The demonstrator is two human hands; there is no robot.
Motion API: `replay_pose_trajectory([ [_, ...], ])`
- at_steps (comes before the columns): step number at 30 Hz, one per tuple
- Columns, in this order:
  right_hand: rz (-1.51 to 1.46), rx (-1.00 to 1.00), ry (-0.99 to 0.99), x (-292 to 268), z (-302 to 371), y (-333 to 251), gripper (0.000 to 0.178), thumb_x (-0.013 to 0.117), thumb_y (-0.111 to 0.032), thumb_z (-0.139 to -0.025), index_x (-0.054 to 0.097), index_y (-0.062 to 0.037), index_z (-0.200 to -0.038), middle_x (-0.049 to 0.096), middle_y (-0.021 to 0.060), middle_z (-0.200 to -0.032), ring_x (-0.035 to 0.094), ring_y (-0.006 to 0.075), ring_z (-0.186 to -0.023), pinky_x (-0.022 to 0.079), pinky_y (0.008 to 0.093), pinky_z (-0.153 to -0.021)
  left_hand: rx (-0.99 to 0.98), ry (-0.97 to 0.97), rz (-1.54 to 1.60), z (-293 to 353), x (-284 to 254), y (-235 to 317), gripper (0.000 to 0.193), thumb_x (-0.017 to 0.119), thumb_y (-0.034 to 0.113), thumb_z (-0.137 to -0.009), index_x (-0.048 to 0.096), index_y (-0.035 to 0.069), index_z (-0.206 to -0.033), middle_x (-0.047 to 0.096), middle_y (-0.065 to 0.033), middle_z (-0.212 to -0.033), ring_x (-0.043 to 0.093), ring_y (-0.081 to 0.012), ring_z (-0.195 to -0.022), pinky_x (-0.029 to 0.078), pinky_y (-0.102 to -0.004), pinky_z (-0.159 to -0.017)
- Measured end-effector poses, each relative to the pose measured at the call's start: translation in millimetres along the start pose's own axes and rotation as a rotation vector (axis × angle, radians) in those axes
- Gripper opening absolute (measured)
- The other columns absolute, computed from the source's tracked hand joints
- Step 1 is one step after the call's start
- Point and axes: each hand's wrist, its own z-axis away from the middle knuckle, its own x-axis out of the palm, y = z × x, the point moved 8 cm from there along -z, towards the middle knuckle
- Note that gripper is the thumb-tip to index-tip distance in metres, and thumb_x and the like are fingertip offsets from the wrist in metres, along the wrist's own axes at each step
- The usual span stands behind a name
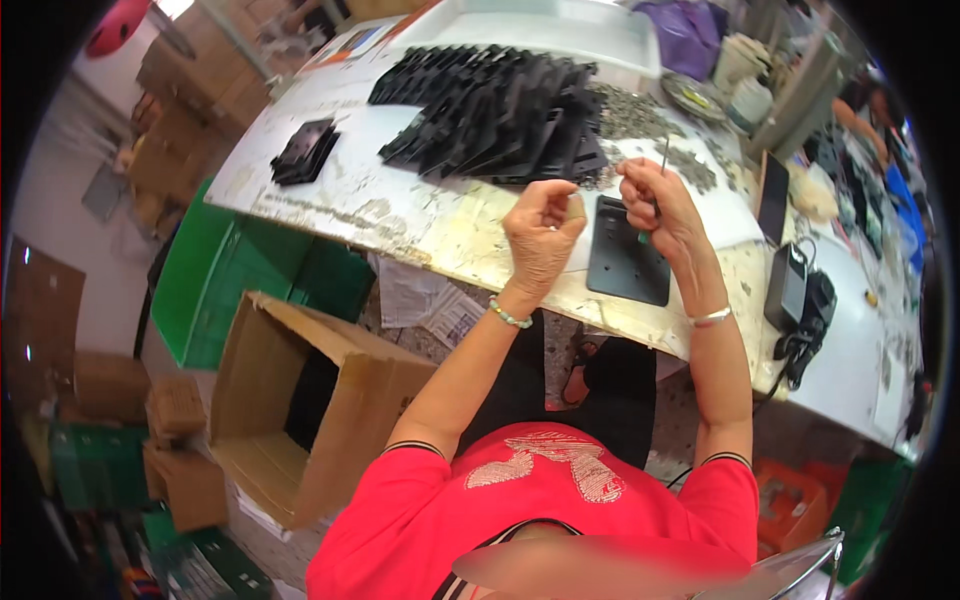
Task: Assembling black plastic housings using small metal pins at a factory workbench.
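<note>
A flat black plate with small holes and rounded corners lies at the table's near edge. My left hand hovers just left of it, fingers curled together in a pinch; what they hold, if anything, is hidden. Over the plate's right side, my right hand is closed around a thin tool with a metal shaft, which points up. A bit of dark and green below the fingers may be its handle. Beyond both hands, many similar black plates stand leaning in rows. Small metal pieces, apparently screws, are heaped beside them.
A short stack of black plates sits at the table's left. A white tray is at the back. To the right are a black power adapter and cables. An open cardboard box and green crate stand below left.
</note>
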Motion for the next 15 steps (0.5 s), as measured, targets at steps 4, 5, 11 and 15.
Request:
replay_pose_trajectory([
  [4,0.053,-0.05,0.125,-28.9,-1.5,-16.6,0.009,0.059,-0.013,-0.091,0.059,-0.0038,-0.092,0.051,-0.0017,-0.064,0.033,0.0012,-0.043,0.022,0.0165,-0.036,-0.068,-0.064,0.039,-1.0,14.1,-12.1,0.015,0.07,-0.003,-0.078,0.065,0.001,-0.092,0.063,0.0006,-0.074,0.055,-0.0017,-0.06,0.044,-0.0158,-0.054],
  [5,0.065,-0.041,0.13,-31.2,-1.6,-16.7,0.009,0.06,-0.013,-0.09,0.06,-0.0039,-0.092,0.051,-0.0015,-0.064,0.034,0.0009,-0.043,0.022,0.0162,-0.036,-0.068,-0.074,0.036,-2.0,17.2,-13.5,0.015,0.07,-0.003,-0.078,0.065,0.001,-0.092,0.063,0.0008,-0.074,0.055,-0.0015,-0.06,0.044,-0.0156,-0.054],
  [11,0.284,-0.032,0.033,-4.2,-1.2,-5.8,0.012,0.065,-0.018,-0.088,0.06,-0.0062,-0.087,0.052,-0.0043,-0.063,0.037,0.0003,-0.043,0.024,0.0172,-0.036,-0.066,-0.111,-0.038,-1.5,7.6,-12.0,0.012,0.067,-0.001,-0.084,0.065,0.0,-0.095,0.063,0.0,-0.076,0.053,-0.0011,-0.057,0.043,-0.0155,-0.045],
  [15,0.491,-0.055,0.069,-2.8,4.0,-4.9,0.018,0.065,-0.025,-0.09,0.062,-0.0072,-0.086,0.05,-0.0054,-0.061,0.037,0.0008,-0.043,0.023,0.0187,-0.036,0.025,-0.133,-0.153,0.4,12.2,0.5,0.015,0.071,0.0,-0.077,0.066,0.003,-0.091,0.062,0.0002,-0.077,0.057,-0.0047,-0.067,0.048,-0.0208,-0.059],
])
